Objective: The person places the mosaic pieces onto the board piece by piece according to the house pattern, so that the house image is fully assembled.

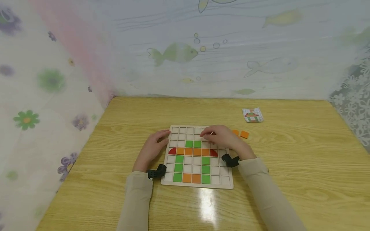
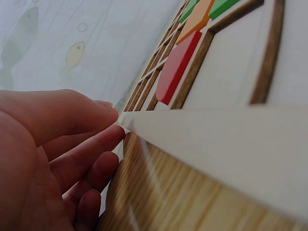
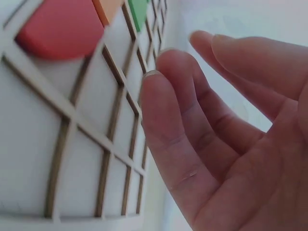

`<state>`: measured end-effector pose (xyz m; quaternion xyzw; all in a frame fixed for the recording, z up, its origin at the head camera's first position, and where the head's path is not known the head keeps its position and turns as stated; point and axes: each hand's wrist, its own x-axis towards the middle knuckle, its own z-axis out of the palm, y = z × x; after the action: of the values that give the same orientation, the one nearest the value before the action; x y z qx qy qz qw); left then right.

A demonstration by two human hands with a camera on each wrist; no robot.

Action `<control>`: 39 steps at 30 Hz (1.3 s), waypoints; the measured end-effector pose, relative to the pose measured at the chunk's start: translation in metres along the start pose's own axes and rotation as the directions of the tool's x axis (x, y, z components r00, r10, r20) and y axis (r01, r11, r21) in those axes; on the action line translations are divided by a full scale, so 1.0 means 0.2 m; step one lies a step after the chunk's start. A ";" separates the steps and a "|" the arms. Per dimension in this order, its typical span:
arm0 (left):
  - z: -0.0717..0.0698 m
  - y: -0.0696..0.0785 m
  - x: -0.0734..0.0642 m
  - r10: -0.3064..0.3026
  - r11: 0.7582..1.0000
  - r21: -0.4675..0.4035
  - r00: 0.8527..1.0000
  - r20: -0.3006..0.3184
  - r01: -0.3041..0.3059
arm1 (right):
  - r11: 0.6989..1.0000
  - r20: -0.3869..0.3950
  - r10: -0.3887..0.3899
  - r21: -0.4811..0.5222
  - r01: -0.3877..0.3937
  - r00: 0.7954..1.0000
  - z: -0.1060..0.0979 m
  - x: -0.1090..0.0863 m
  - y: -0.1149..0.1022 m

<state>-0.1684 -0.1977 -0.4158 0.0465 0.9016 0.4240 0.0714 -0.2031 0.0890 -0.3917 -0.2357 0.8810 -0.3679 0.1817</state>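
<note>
A pale gridded board (image 1: 167, 183) lies on the table, with green, orange and red pieces set in its squares. My left hand (image 1: 150, 149) is at the board's left side, its fingertips right at the rim near a red rounded piece (image 2: 177, 70). Over the upper right of the grid, my right hand (image 1: 224, 138) hovers with loosely bent fingers. Nothing shows between its thumb and fingers in the right wrist view. Below those fingers are bare squares, and another red rounded piece (image 3: 65, 29) sits nearby. The right hand hides part of the board's top right.
Loose orange pieces (image 1: 244, 134) lie on the table just right of the board, partly behind the right hand. Farther back is a small card (image 1: 252, 115) printed with a coloured grid pattern. A patterned wall (image 1: 219, 73) borders the table's (image 1: 297, 144) far edge.
</note>
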 end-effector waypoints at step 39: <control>0.01 -0.03 -0.01 0.023 0.999 -0.029 1.000 -0.010 -0.024 | 0.983 0.002 0.108 -0.150 -0.107 0.994 -0.23 -0.17 0.27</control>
<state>-0.1671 -0.1999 -0.4205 0.0540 0.8951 0.4382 0.0625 -0.2127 0.1670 -0.3948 -0.2027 0.9166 -0.2891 0.1874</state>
